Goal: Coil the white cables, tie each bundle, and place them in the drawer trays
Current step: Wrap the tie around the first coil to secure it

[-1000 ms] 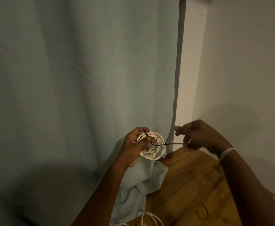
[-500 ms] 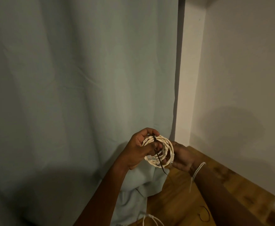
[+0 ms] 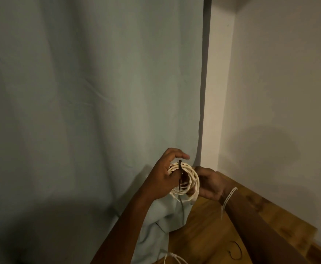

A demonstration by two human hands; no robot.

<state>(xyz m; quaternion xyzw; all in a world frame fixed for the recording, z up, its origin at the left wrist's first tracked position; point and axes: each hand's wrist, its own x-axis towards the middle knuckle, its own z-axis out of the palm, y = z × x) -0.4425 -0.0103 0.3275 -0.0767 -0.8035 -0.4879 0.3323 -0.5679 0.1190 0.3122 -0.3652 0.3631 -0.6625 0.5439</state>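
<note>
Since the previous frame, both hands sit slightly higher against the creased pale-blue curtain (image 3: 91, 103), above the grained wooden worktop (image 3: 209, 237). Left hand (image 3: 161, 180) and right hand (image 3: 211, 184) grip the round white cable coil (image 3: 191, 178), fingers curled, a thin black tie (image 3: 180, 175) crossing it.

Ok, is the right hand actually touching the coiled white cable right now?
Touching. The head view shows the right hand cupped against the coiled white cable's right side, fingers meeting its loops with no gap, while the left hand grips the other side.
</note>
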